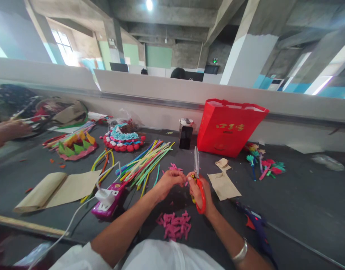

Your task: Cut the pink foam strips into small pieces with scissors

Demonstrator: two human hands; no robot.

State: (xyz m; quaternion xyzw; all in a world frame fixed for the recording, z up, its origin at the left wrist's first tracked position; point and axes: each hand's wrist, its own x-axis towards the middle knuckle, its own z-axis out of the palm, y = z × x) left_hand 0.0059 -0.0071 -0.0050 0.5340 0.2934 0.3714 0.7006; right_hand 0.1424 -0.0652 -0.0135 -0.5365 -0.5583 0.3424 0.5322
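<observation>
My right hand (204, 191) is wrapped around a pair of scissors (199, 187) with red handles, blades pointing up and away. A yellow part shows by its fingers. Close beside it, my left hand (169, 183) has its fingertips pinched together at a small pink piece (186, 183), mostly hidden. Just behind the left hand lie more pink pieces (175, 167). A heap of short cut pink pieces (175, 225) rests on the dark table between my forearms. To the left is a fanned bundle of coloured pipe cleaners (150, 161).
A red bag (231, 127) and a phone (186, 137) stand at the back. Brown paper (224, 185) and a glue gun (256, 225) lie right. A purple power strip (110, 200), brown paper roll (43, 191) and colourful crafts (123, 137) lie left. Another person's hand (12, 129) is far left.
</observation>
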